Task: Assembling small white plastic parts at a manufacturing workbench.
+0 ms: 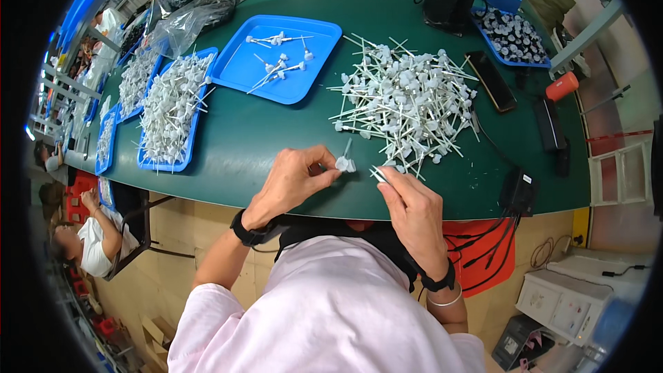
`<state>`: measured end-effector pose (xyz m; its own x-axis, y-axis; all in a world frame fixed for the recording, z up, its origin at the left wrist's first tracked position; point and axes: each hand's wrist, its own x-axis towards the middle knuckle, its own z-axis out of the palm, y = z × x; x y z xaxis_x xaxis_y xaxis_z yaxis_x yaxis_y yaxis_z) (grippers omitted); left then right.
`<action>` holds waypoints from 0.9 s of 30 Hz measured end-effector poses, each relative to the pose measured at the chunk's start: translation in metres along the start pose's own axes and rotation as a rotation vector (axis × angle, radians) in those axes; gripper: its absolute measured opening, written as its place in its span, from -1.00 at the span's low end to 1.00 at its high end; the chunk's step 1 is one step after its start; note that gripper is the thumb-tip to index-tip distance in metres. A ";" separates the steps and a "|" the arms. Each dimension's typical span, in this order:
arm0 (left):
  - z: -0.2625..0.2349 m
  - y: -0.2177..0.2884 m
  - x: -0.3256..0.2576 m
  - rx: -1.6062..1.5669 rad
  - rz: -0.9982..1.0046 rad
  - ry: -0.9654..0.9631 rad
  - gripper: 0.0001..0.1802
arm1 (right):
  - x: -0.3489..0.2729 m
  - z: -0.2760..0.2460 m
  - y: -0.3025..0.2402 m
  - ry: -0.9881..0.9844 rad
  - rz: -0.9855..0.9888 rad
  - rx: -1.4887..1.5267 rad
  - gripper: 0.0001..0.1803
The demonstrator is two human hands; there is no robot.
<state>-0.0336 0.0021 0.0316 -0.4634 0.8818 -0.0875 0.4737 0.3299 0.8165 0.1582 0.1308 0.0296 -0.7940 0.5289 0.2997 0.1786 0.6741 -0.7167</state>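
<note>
Between the thumb and forefinger of my left hand (297,176) is a small white plastic pump head (344,164), its thin tube pointing up and away from me. My right hand (416,207) is closed in a pinch close by, on the right. A small pale, narrow thing (378,174) sticks out of its fingertips toward the pump head, apart from it; its kind is unclear. Just beyond my right hand lies a large loose heap of similar white pump heads with tubes (414,100) on the green table (242,159).
Ahead on the left, a blue tray (293,91) holds several pump heads. Fuller blue trays (186,163) stand farther left. A phone (491,81), a black power adapter (518,192) with cables and a black bag (449,0) lie on the right. Other people sit at the left.
</note>
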 end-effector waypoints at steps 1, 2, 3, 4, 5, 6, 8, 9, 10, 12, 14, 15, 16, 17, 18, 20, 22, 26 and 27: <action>0.007 -0.013 -0.004 -0.202 -0.043 -0.017 -0.88 | 0.002 0.005 -0.002 -0.008 -0.014 0.014 -0.76; 0.010 -0.018 -0.008 -0.302 -0.076 -0.019 -0.87 | 0.003 0.010 -0.004 -0.024 -0.030 0.003 -0.75; 0.014 -0.022 -0.010 -0.408 -0.107 -0.022 -0.86 | 0.004 0.016 -0.005 -0.043 -0.045 -0.015 -0.75; 0.017 -0.025 -0.012 -0.515 -0.138 -0.025 -0.85 | 0.004 0.021 -0.006 -0.061 -0.059 -0.033 -0.74; 0.019 -0.027 -0.012 -0.564 -0.144 -0.016 -0.82 | 0.005 0.025 -0.006 -0.087 -0.051 -0.058 -0.74; 0.021 -0.029 -0.012 -0.615 -0.149 -0.004 -0.80 | 0.006 0.026 -0.006 -0.085 -0.055 -0.061 -0.74; 0.023 -0.029 -0.013 -0.685 -0.169 0.023 -0.75 | 0.007 0.028 -0.007 -0.080 -0.063 -0.069 -0.73; 0.022 -0.027 -0.014 -0.704 -0.183 0.040 -0.73 | 0.008 0.029 -0.007 -0.070 -0.064 -0.069 -0.74; 0.021 -0.025 -0.015 -0.722 -0.198 0.058 -0.71 | 0.008 0.028 -0.007 -0.059 -0.065 -0.069 -0.74; 0.021 -0.022 -0.018 -0.740 -0.201 0.055 -0.69 | 0.009 0.029 -0.008 -0.057 -0.064 -0.076 -0.74; 0.022 -0.025 -0.021 -0.736 -0.198 0.034 -0.67 | 0.010 0.032 -0.010 -0.074 -0.059 -0.091 -0.74; 0.024 -0.031 -0.021 -0.722 -0.195 0.017 -0.66 | 0.010 0.032 -0.011 -0.078 -0.065 -0.101 -0.74; 0.025 -0.034 -0.023 -0.709 -0.191 0.000 -0.66 | 0.010 0.032 -0.013 -0.082 -0.071 -0.110 -0.75; 0.025 -0.034 -0.024 -0.752 -0.196 0.003 -0.67 | 0.010 0.032 -0.015 -0.085 -0.077 -0.120 -0.75; 0.026 -0.032 -0.025 -0.796 -0.199 0.007 -0.69 | 0.010 0.032 -0.017 -0.088 -0.082 -0.130 -0.75; 0.029 -0.028 -0.027 -0.870 -0.191 0.011 -0.72 | 0.008 0.031 -0.020 -0.093 -0.093 -0.149 -0.76; 0.028 -0.026 -0.029 -0.923 -0.174 0.016 -0.74 | 0.008 0.029 -0.024 -0.098 -0.094 -0.178 -0.76; 0.028 -0.027 -0.030 -0.951 -0.183 0.017 -0.76 | 0.003 0.028 -0.029 -0.085 -0.105 -0.155 -0.68; 0.027 -0.027 -0.030 -0.948 -0.185 0.013 -0.76 | 0.003 0.028 -0.029 -0.083 -0.113 -0.148 -0.68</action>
<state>-0.0121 -0.0239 -0.0034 -0.4811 0.8375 -0.2591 -0.4065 0.0488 0.9124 0.1344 0.0983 0.0341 -0.8581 0.4052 0.3155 0.1640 0.7984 -0.5793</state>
